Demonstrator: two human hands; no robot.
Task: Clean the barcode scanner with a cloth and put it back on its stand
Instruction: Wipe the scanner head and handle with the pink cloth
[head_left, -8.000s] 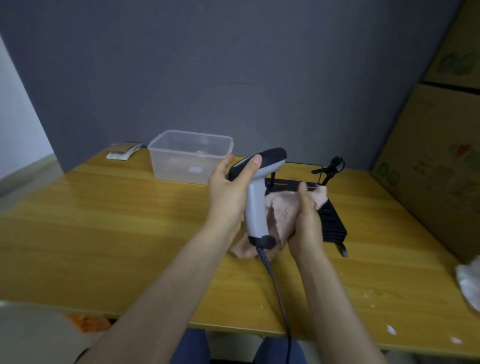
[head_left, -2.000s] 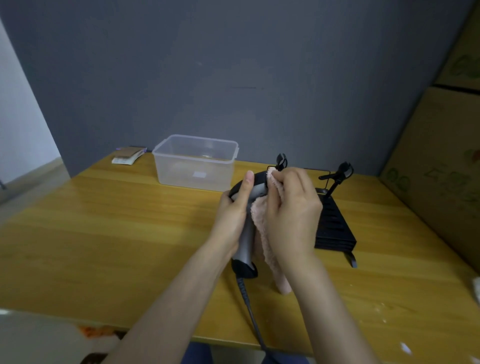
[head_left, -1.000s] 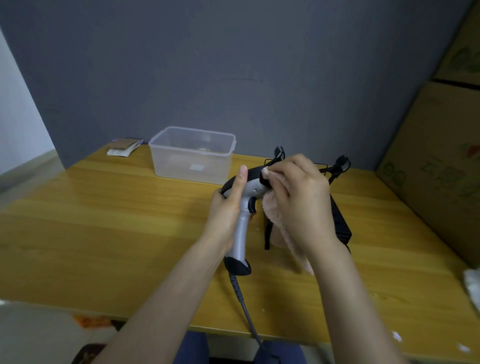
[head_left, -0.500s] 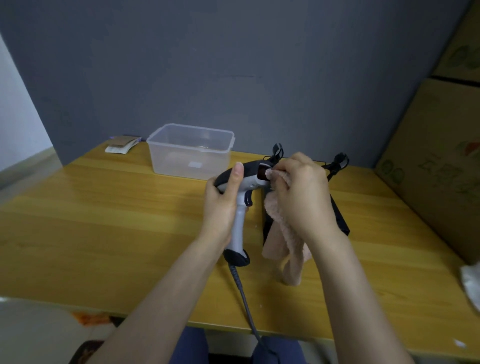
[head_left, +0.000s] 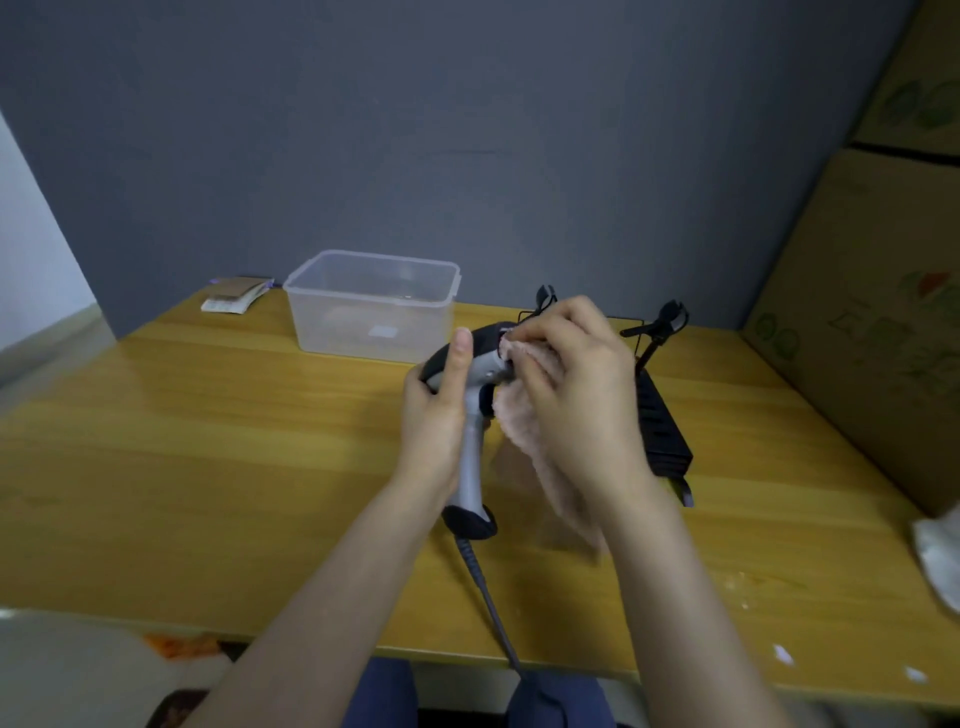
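Observation:
A grey and black barcode scanner (head_left: 471, 447) stands upright above the wooden table (head_left: 208, 441), its cable (head_left: 491, 608) trailing down toward me. My left hand (head_left: 434, 415) grips its handle, thumb raised along the head. My right hand (head_left: 571, 395) presses a pink fluffy cloth (head_left: 530, 431) against the front of the scanner head; the rest of the cloth hangs below my palm. The black stand (head_left: 662, 426) sits on the table behind my right hand, partly hidden, with its clip arms (head_left: 670, 319) sticking up.
A clear plastic box (head_left: 371, 306) stands at the back, left of the scanner. A small flat packet (head_left: 236, 297) lies at the far left corner. Cardboard boxes (head_left: 872, 322) line the right side. A white crumpled cloth (head_left: 940, 556) lies at the right edge.
The scanner has tilted slightly and my right hand has shifted the cloth across the scanner head, bunching it closer to the front. The view has drifted a little.

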